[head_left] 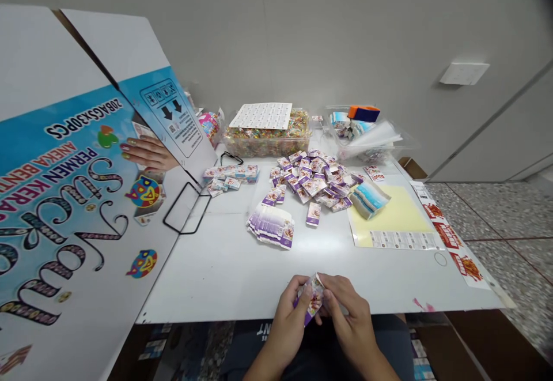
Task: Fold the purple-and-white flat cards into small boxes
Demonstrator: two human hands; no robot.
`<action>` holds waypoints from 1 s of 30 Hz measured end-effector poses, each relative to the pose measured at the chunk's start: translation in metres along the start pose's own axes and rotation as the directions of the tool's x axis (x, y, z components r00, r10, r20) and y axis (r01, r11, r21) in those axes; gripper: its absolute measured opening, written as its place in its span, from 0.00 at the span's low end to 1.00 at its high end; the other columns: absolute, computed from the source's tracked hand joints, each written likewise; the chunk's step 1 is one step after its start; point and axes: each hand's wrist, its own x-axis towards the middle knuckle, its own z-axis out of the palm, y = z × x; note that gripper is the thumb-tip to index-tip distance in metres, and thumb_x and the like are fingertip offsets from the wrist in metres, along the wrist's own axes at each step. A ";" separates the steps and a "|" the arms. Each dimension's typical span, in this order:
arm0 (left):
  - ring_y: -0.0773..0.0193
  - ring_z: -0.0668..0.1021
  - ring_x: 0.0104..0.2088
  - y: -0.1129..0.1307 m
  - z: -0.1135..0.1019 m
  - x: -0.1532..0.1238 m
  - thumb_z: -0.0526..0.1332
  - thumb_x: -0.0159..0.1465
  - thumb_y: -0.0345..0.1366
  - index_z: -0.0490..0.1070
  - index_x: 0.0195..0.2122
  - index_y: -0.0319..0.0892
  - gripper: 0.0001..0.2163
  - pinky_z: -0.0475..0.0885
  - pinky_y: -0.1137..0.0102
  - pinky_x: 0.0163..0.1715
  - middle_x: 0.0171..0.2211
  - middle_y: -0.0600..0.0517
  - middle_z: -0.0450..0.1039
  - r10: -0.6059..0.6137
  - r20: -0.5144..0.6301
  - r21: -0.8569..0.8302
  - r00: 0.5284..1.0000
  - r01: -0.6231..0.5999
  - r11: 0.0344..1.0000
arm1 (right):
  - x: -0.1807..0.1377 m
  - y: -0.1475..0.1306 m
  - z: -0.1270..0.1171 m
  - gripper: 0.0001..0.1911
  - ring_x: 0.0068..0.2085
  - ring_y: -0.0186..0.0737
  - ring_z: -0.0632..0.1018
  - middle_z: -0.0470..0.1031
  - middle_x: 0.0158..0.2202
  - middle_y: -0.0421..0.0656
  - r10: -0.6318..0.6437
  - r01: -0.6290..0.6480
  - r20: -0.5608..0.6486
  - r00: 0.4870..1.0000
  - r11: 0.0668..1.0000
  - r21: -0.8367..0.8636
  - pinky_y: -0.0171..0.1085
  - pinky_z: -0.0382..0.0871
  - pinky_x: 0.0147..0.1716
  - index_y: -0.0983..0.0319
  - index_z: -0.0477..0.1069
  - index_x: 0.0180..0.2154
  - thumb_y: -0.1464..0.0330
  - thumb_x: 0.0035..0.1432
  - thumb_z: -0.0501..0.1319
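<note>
Centrally, at the near edge of the table [211, 280], I observe the left hand [288, 313] closed around a purple-and-white box [317, 296]; the right hand [351, 310], partly curled, touches its side, though I cannot tell whether it grips.

I count one left hand [286, 316], one right hand [351, 310] and one small box [316, 295] held between them. The heap of purple-and-white boxes [314, 187] runs to a few dozen, too overlapped for an exact tally, behind one fanned stack [266, 226] of unclear number. There are two clear plastic tubs [268, 148], one large printed carton [82, 133], one yellow sheet [400, 211] and two black wire pieces [194, 233]
</note>
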 end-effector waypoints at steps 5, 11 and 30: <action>0.63 0.76 0.27 0.003 -0.003 -0.003 0.57 0.69 0.50 0.72 0.46 0.38 0.19 0.72 0.70 0.29 0.30 0.49 0.77 0.041 0.011 0.195 0.999 -0.042 0.980 | 0.011 -0.008 -0.001 0.18 0.30 0.43 0.80 0.81 0.30 0.45 0.432 -0.427 0.050 0.900 0.855 0.294 0.38 0.76 0.31 0.62 0.80 0.35 0.54 0.58 0.67; 0.63 0.77 0.27 0.004 -0.005 -0.007 0.56 0.70 0.47 0.74 0.49 0.37 0.18 0.73 0.71 0.30 0.30 0.47 0.78 0.088 0.009 0.284 0.996 -0.087 0.955 | 0.009 -0.006 0.006 0.16 0.22 0.37 0.75 0.78 0.28 0.42 0.512 -0.499 0.138 0.848 0.682 0.534 0.37 0.73 0.24 0.62 0.79 0.34 0.55 0.57 0.68; 0.65 0.69 0.26 -0.011 -0.016 -0.004 0.48 0.72 0.51 0.54 0.64 0.42 0.25 0.67 0.69 0.32 0.31 0.53 0.71 0.326 -0.115 0.402 0.938 -0.256 0.879 | 0.028 0.006 0.006 0.23 0.24 0.35 0.77 0.78 0.29 0.40 0.560 -0.519 0.127 0.819 0.627 0.582 0.35 0.73 0.27 0.60 0.76 0.46 0.55 0.53 0.71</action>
